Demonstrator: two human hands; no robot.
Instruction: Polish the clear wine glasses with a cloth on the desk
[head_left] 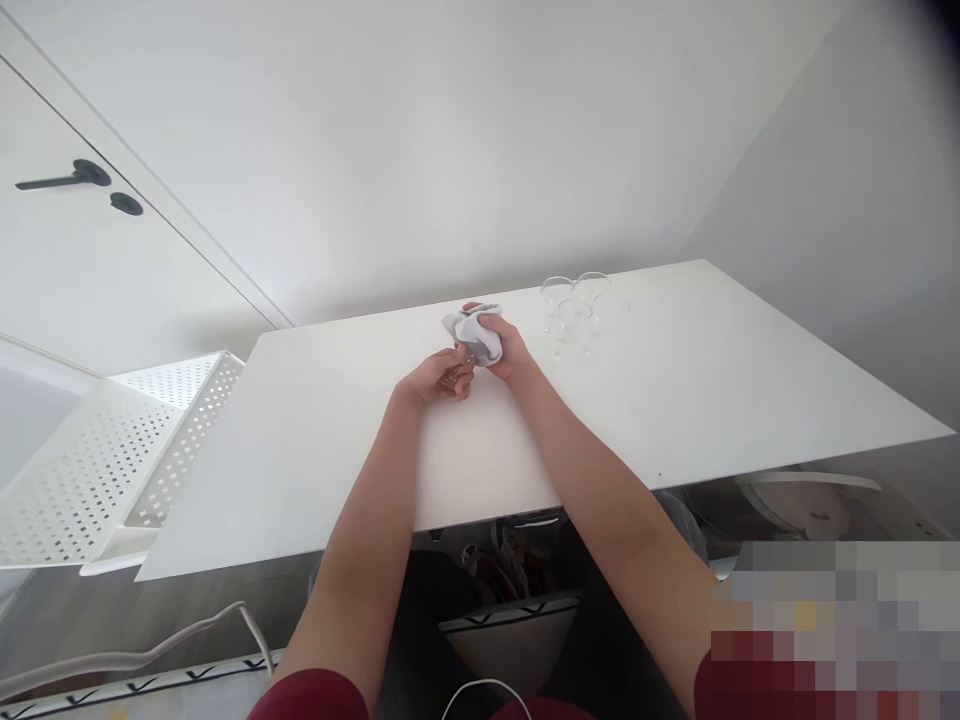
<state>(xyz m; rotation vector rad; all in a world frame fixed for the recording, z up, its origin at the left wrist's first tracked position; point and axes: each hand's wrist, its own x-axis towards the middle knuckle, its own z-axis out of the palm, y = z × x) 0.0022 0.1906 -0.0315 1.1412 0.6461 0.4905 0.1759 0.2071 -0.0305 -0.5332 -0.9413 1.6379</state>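
Note:
My left hand [431,380] is closed around the foot end of a clear stemmed glass [451,378], low over the white table [330,440]. My right hand [516,352] grips a light grey cloth [480,328], which is wrapped about the bowl of that glass. Most of the bowl is hidden by the cloth and fingers. To the right of my right hand, a small group of clear stemmed glasses [576,312] stands close together near the table's back edge. Their transparent outlines overlap, so they are hard to tell apart.
A white perforated rack [105,470] is beside the table's left end, near a door with a dark handle [64,175]. The wall runs along the back edge. Under the front edge are shoes [502,565], and a white chair [810,505] is at lower right.

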